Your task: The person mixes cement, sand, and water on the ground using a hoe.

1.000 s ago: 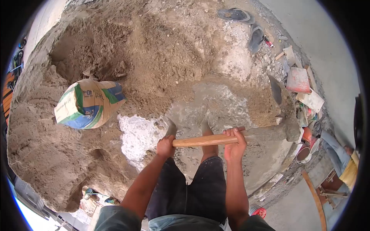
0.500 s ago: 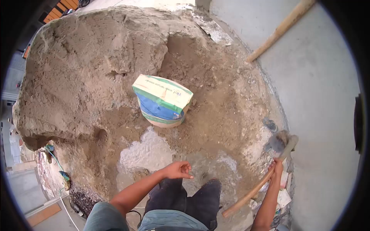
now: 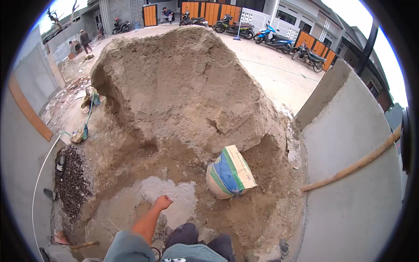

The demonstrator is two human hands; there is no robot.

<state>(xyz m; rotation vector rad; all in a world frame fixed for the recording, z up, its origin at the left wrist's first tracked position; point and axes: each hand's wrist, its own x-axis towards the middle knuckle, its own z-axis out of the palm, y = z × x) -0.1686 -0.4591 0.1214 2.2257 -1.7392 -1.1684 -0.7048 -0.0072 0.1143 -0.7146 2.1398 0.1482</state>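
My left hand (image 3: 163,202) hangs over the pale wet patch (image 3: 181,196) on the ground, fingers curled in and nothing seen in them. To its right, a paper cement bag (image 3: 231,172) with blue and green bands leans on the sandy soil. A large sand mound (image 3: 183,91) rises beyond both. My right hand and the long-handled tool it held earlier are out of view.
A wooden pole (image 3: 353,168) leans against the grey wall (image 3: 349,131) at right. Dark gravel (image 3: 73,183) and a pale hose (image 3: 37,192) lie at left. A sandal (image 3: 284,248) is near the bottom. Parked motorbikes (image 3: 273,40) and people (image 3: 85,40) are far off.
The view has swung up and left, bringing in the street. My left hand let go of the handle earlier and is now more curled. My right hand and the tool have left view.
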